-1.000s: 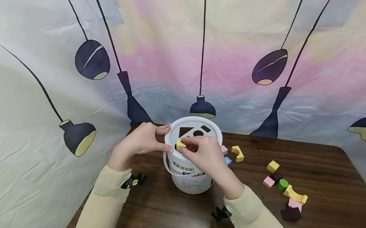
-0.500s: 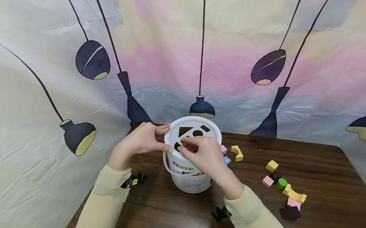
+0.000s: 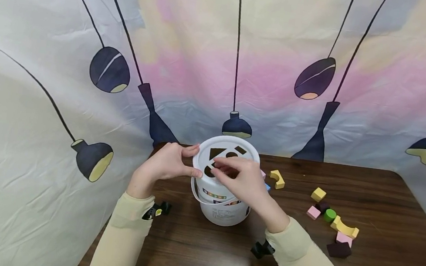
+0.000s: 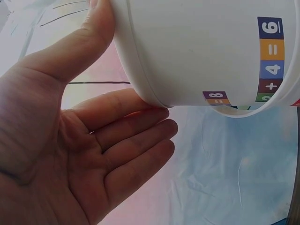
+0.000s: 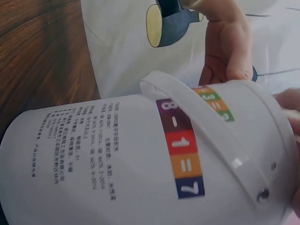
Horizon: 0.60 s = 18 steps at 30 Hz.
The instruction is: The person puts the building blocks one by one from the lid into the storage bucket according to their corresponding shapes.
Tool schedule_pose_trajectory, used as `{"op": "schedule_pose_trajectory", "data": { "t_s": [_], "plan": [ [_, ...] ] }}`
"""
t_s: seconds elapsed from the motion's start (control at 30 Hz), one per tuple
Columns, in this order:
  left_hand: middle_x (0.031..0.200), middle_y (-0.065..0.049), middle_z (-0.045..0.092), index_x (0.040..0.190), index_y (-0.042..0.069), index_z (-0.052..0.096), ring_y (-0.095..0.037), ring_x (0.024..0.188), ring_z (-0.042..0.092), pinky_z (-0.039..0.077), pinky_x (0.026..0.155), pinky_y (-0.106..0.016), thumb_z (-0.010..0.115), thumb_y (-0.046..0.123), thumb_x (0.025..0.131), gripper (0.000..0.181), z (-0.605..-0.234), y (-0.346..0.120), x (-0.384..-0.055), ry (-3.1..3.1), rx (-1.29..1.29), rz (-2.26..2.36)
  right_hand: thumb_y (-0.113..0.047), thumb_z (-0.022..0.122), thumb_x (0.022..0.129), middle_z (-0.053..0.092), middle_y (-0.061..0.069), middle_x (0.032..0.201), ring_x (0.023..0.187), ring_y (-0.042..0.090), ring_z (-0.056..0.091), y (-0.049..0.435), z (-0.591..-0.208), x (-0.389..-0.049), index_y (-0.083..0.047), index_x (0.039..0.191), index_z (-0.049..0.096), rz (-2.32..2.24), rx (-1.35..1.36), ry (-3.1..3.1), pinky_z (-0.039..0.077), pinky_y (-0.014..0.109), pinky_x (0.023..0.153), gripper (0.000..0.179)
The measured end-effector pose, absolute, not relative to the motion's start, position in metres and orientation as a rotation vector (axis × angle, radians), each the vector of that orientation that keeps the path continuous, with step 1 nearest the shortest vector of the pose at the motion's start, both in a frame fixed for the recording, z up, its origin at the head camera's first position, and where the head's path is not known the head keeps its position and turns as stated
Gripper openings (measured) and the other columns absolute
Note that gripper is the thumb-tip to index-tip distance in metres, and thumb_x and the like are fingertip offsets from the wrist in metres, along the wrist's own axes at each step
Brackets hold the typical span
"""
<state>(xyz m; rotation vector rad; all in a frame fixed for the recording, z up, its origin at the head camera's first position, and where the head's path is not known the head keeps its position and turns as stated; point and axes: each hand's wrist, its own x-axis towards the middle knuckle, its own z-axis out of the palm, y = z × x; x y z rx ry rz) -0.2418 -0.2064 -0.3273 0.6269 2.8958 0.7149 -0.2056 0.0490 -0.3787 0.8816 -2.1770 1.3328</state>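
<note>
A white bucket (image 3: 223, 215) stands on the table, its lid (image 3: 221, 142) pierced by several dark shaped holes. My left hand (image 3: 166, 163) steadies the lid's left edge; in the left wrist view its thumb and straight fingers (image 4: 133, 140) touch the rim from two sides. Over the near part of the lid hovers my right hand (image 3: 246, 183), thumb and fingertips a little apart beside a hole, with no block visible between them. Only a bit of its fingers (image 5: 289, 104) shows in the right wrist view, behind the bucket's lid edge.
Right of the bucket lie a yellow arch block (image 3: 277, 180) and a partly hidden blue block. Farther right are a yellow block (image 3: 318, 194), a green cylinder (image 3: 330, 215), a yellow curved block (image 3: 344, 228), plus pink and dark brown blocks. A patterned cloth (image 3: 205, 62) hangs behind.
The yellow block in my right hand has gone out of sight at the lid hole. My right fingers have parted and moved slightly right. The left hand keeps its place.
</note>
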Motion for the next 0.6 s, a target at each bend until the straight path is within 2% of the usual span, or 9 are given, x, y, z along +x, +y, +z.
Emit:
{"op": "schedule_pose_trajectory", "data": {
  "t_s": [0.13, 0.27, 0.37, 0.5, 0.6],
  "plan": [
    [0.155, 0.002, 0.055, 0.153, 0.019, 0.057, -0.031, 0.134, 0.061, 0.051, 0.090, -0.038, 0.092, 0.051, 0.082, 0.085, -0.327, -0.206, -0.242, 2.902, 0.629, 0.721, -0.001, 0.077, 0.097, 0.081, 0.010, 0.110, 0.093, 0.015, 0.077, 0.061, -0.379, -0.205, 0.002, 0.121, 0.080, 1.661, 0.880, -1.976, 0.062, 0.029, 0.079, 0.024],
    [0.155, 0.002, 0.055, 0.153, 0.020, 0.056, -0.032, 0.136, 0.058, 0.050, 0.091, -0.039, 0.092, 0.051, 0.082, 0.085, -0.327, -0.207, -0.243, 2.903, 0.620, 0.718, 0.003, 0.073, 0.099, 0.080, 0.015, 0.110, 0.098, 0.026, 0.078, 0.073, -0.383, -0.209, 0.004, 0.125, 0.077, 1.804, 0.863, -1.896, 0.061, 0.027, 0.082, 0.026],
    [0.155, 0.003, 0.055, 0.153, 0.020, 0.057, -0.032, 0.134, 0.060, 0.049, 0.091, -0.038, 0.093, 0.051, 0.082, 0.085, -0.328, -0.207, -0.243, 2.900, 0.615, 0.724, 0.003, 0.071, 0.100, 0.080, 0.017, 0.108, 0.096, 0.028, 0.077, 0.081, -0.389, -0.213, 0.005, 0.125, 0.077, 1.815, 0.839, -1.880, 0.061, 0.027, 0.082, 0.026],
    [0.155, 0.004, 0.055, 0.153, 0.020, 0.057, -0.031, 0.137, 0.057, 0.050, 0.095, -0.038, 0.093, 0.050, 0.082, 0.085, -0.329, -0.206, -0.243, 2.897, 0.619, 0.735, 0.006, 0.068, 0.101, 0.079, 0.021, 0.105, 0.092, 0.020, 0.077, 0.092, -0.395, -0.217, 0.008, 0.123, 0.077, 1.832, 0.794, -1.835, 0.062, 0.028, 0.082, 0.023],
    [0.155, 0.005, 0.055, 0.152, 0.019, 0.057, -0.031, 0.144, 0.052, 0.051, 0.099, -0.040, 0.093, 0.050, 0.082, 0.084, -0.329, -0.206, -0.244, 2.896, 0.625, 0.736, 0.006, 0.065, 0.102, 0.080, 0.014, 0.104, 0.089, 0.017, 0.077, 0.102, -0.401, -0.218, 0.010, 0.121, 0.076, 1.854, 0.745, -1.815, 0.061, 0.025, 0.074, 0.022]
  ]
}}
